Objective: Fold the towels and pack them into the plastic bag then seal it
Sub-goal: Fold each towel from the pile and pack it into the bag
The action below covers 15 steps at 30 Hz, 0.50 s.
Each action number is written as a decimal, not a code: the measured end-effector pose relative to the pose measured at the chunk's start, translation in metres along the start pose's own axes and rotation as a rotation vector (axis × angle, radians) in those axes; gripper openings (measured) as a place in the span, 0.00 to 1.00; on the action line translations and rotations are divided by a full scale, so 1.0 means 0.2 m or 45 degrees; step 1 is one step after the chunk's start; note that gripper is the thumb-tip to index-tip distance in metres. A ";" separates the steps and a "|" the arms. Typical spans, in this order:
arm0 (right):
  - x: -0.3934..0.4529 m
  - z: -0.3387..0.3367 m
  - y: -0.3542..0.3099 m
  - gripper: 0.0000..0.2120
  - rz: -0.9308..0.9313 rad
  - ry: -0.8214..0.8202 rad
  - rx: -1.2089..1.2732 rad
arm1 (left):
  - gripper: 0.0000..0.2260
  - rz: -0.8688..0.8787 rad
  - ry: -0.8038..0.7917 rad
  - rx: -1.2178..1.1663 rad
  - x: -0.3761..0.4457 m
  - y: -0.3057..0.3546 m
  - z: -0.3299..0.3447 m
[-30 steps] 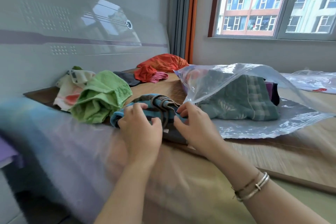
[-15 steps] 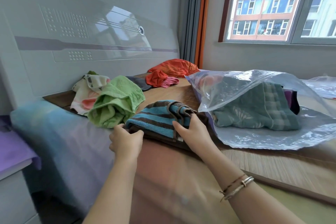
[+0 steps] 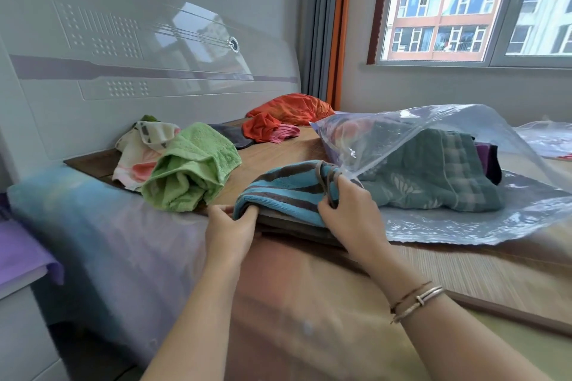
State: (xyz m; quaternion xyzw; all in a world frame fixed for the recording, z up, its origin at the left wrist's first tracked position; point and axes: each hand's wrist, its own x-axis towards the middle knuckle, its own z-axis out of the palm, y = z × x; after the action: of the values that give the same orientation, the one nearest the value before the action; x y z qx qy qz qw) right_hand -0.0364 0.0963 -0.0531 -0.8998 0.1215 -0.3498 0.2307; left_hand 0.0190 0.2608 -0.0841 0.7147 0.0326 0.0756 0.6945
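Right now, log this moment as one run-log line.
step: packing | both hands grip folded striped towel | at plastic bag mouth | bag unsealed

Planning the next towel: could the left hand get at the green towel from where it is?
Probably yes: the green towel lies just beyond the left hand, nothing between, though that hand now grips the striped towel.

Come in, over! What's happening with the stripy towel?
Both hands, left and right, grip folded striped towel. Plastic bag mouth open beside it. Nothing blocking.
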 end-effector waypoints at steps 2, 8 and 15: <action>-0.02 -0.01 0.01 0.06 -0.083 -0.015 -0.266 | 0.14 -0.028 -0.057 -0.074 -0.03 0.02 0.02; -0.01 -0.20 -0.06 0.16 -0.125 -0.136 -0.694 | 0.14 0.131 -0.172 -0.626 -0.10 0.14 0.02; -0.03 -0.41 -0.12 0.14 -0.254 0.021 -0.147 | 0.15 0.462 -0.356 -0.940 -0.27 0.36 -0.06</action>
State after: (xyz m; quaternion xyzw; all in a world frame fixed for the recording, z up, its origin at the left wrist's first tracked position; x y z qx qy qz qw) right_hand -0.0954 0.0936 0.0080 -0.9164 0.0533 -0.3706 0.1415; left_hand -0.0408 0.2617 -0.0149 0.4161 -0.2172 0.1056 0.8767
